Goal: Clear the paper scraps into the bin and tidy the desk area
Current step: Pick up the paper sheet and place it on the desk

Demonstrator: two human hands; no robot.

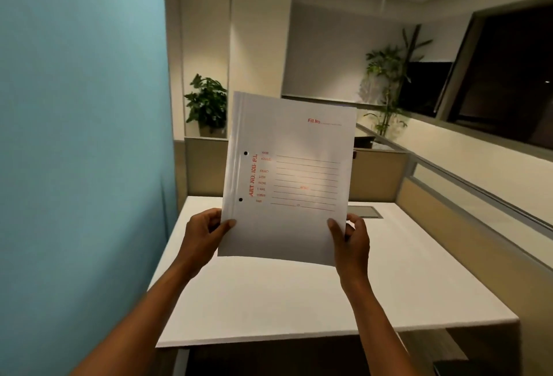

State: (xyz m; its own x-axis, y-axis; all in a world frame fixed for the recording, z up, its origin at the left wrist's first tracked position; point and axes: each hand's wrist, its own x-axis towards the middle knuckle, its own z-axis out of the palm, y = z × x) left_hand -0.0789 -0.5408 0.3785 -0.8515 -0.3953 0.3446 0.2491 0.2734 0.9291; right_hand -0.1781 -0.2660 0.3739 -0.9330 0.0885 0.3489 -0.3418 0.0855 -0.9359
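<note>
While no bin is in view, the left hand (206, 233) and right hand (353, 239) each grip a white file folder (288, 178) upright above the worktop (389, 286), its long axis toward twelve o'clock.

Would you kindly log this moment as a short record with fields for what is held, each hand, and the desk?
held item: white file folder, red printed form, two punch holes on its left margin, upright, facing the camera
left hand: grips folder's lower left edge
right hand: grips folder's lower right edge
desk: white top, below the folder
paper scraps: none visible
bin: not visible
</note>
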